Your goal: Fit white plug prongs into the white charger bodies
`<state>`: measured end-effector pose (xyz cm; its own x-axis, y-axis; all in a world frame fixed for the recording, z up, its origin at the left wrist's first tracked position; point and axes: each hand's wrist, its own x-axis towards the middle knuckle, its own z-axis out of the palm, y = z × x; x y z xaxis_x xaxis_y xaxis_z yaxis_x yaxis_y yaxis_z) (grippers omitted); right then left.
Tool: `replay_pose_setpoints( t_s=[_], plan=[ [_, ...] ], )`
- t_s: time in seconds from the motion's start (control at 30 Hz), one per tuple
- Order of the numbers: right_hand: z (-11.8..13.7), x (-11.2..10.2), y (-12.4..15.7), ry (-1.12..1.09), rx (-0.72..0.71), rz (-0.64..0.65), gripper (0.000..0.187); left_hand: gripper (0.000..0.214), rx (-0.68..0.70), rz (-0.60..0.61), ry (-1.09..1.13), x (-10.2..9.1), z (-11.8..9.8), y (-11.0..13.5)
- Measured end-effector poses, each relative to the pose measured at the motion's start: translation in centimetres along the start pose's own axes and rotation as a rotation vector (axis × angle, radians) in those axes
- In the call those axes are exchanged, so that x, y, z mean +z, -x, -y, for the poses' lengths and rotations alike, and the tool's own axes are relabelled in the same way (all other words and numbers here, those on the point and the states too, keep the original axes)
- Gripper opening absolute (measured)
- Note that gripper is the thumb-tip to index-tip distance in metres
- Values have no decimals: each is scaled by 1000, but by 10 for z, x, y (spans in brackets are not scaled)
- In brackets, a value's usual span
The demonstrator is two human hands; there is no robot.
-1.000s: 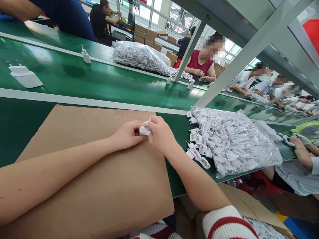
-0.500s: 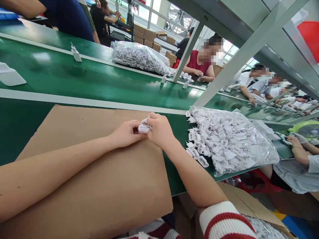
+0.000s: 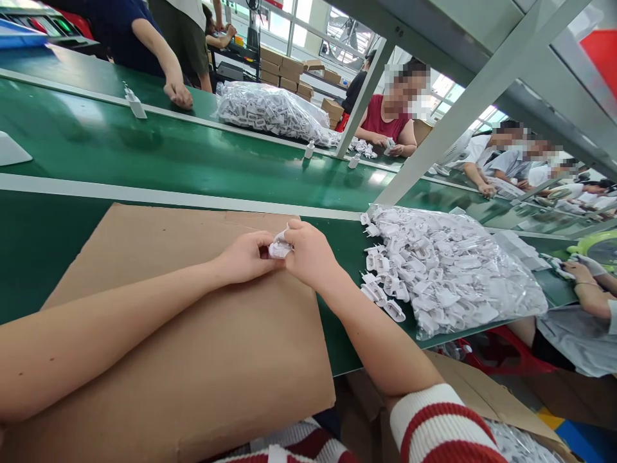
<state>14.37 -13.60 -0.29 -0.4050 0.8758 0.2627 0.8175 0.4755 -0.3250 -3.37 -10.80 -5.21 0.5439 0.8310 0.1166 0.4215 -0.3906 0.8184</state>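
My left hand [image 3: 245, 257] and my right hand [image 3: 311, 252] meet over a brown cardboard sheet [image 3: 183, 334] on the green table. Both are closed around one small white plastic plug part [image 3: 279, 247], pinched between the fingertips of the two hands. To the right of my right hand lies a clear bag [image 3: 457, 276] heaped with several of the same white plug parts, some spilling out at its near-left corner.
A green conveyor belt [image 3: 193, 161] runs behind the cardboard, carrying white chargers [image 3: 135, 104] [image 3: 9, 151]. A second bag of parts [image 3: 274, 112] lies on the far side. A slanted metal post [image 3: 434, 128] rises at right. Other people sit along the line; one person's hand [image 3: 177, 95] rests on the far edge.
My hands have stayed together on the plug part with only small finger shifts. The chargers on the belt have travelled left, and a person's hand has appeared on the far edge.
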Motion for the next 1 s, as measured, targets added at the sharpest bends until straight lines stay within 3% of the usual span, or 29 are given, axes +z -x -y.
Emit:
replay_pose_setpoints(
  t_s=[0.27, 0.57, 0.67, 0.8, 1.0],
  plan=[
    [-12, 10, 10, -72, -1, -84, 21, 40, -55, 0, -15, 0, -4, 0],
    [-16, 12, 6, -124, 42, -56, 18, 43, -92, 22, 1, -3, -1, -1],
    [-19, 17, 10, -219, 77, -103, 14, 46, -113, 71, 46, -6, -2, -2],
    [-23, 22, 16, -387, 84, -147, 23, 50, -111, 103, 79, -9, -4, -1],
    [-27, 19, 21, -475, 35, -88, 11, 44, -102, 122, 91, -9, -4, 0]
  ],
)
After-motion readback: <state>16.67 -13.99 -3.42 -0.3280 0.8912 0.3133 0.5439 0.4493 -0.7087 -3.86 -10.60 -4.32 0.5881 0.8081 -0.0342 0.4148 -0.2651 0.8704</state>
